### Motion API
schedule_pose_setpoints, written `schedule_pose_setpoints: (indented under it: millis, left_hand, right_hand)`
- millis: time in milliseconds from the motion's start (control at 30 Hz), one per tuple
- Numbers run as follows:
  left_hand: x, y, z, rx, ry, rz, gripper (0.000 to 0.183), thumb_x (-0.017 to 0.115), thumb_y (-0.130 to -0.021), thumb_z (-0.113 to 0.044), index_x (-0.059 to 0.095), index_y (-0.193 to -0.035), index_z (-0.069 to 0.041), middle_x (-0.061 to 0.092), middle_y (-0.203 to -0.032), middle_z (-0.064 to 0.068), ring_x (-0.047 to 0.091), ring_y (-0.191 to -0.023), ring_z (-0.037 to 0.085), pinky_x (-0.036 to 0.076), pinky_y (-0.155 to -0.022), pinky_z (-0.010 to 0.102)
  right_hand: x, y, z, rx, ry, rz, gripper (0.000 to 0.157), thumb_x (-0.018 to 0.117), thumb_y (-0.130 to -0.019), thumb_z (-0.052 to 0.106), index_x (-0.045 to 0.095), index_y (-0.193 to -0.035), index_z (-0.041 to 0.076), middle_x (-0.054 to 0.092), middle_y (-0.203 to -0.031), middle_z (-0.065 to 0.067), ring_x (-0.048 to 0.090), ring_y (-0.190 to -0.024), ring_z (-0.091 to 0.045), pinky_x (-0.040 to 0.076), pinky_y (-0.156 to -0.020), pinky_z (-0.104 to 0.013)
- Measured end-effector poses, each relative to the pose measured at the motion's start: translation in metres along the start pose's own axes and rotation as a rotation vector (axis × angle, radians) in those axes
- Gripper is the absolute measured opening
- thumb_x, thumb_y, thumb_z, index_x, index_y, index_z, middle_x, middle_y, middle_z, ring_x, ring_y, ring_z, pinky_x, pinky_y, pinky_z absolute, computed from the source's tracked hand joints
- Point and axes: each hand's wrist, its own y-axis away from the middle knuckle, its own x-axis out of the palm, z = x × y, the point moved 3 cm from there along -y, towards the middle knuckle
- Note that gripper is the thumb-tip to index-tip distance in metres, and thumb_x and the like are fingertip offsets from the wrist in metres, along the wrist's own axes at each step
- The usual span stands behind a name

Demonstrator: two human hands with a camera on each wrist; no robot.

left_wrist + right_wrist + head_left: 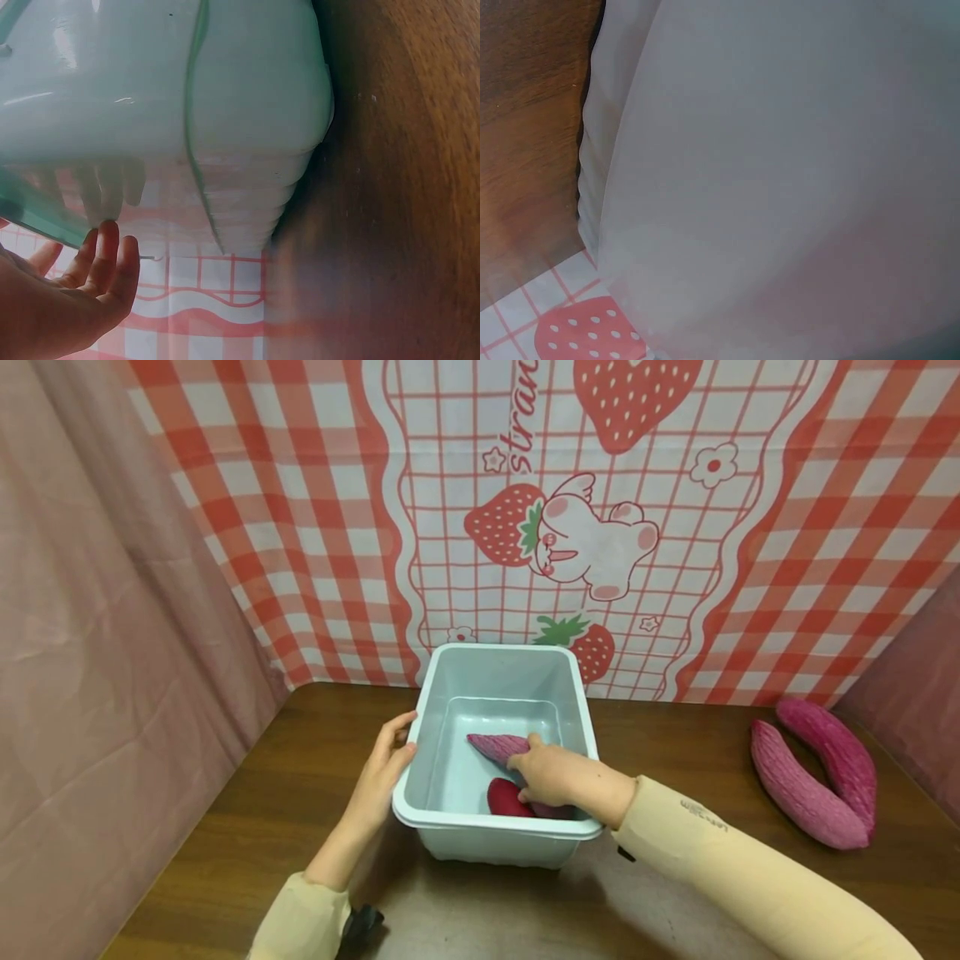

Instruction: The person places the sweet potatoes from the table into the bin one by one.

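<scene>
A pale blue-green plastic basin [495, 820] stands on the table. My right hand [551, 772] reaches down into it over the right rim, its fingers curled round a wrinkled purple, tapered sweet potato-like piece [497, 747]. The tip of that piece points left. Beside these fingers lies a smooth dark red piece [508, 798], partly hidden by the hand and the front rim. At the left rim, my left hand [380, 777] has its fingertips against the basin's outer side, fingers loosely bent. The left wrist view shows these fingers [107, 255] right at the wall, below the rim.
Two long, curved pink-purple pieces, one lighter [798, 789] and one darker [840, 747], lie side by side on the table's right. Behind the brown wooden table [300, 777] hangs a red-checked strawberry cloth [322, 510]. Pink drapery [112, 652] hangs at the left.
</scene>
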Motion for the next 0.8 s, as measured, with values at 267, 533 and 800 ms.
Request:
schedule_pose_setpoints:
  millis: [267,533,800]
  left_hand:
    - [-0.0001,-0.0002,0.0007,0.001,-0.009,-0.006,0.041,0.04,-0.094,-0.012,0.037,-0.135,-0.011,0.043,-0.116,0.015,0.045,-0.097,0.02,0.044,-0.076,0.027]
    - [0.0,-0.0005,0.0011,-0.004,-0.005,-0.005,0.042,0.04,-0.094,-0.012,0.036,-0.135,-0.013,0.043,-0.116,0.014,0.045,-0.098,0.021,0.044,-0.077,0.028]
    - [0.0004,-0.0005,0.0014,-0.006,-0.003,0.004,0.041,0.04,-0.095,-0.012,0.036,-0.136,-0.013,0.043,-0.117,0.015,0.045,-0.098,0.021,0.044,-0.077,0.028]
  right_hand:
    - [-0.0006,-0.0007,-0.0002,-0.008,0.007,0.017,0.034,0.068,-0.081,0.019,0.06,-0.11,0.005,0.051,-0.104,-0.023,0.058,-0.083,-0.031,0.047,-0.08,-0.045]
    - [0.0002,-0.001,-0.001,0.0,0.009,0.044,0.034,0.067,-0.081,0.019,0.06,-0.111,0.005,0.053,-0.098,-0.02,0.056,-0.081,-0.028,0.046,-0.079,-0.045]
    - [-0.0001,-0.0018,-0.0013,-0.008,-0.001,0.012,0.029,0.067,-0.08,0.017,0.062,-0.105,0.003,0.05,-0.093,-0.017,0.054,-0.075,-0.024,0.047,-0.076,-0.043]
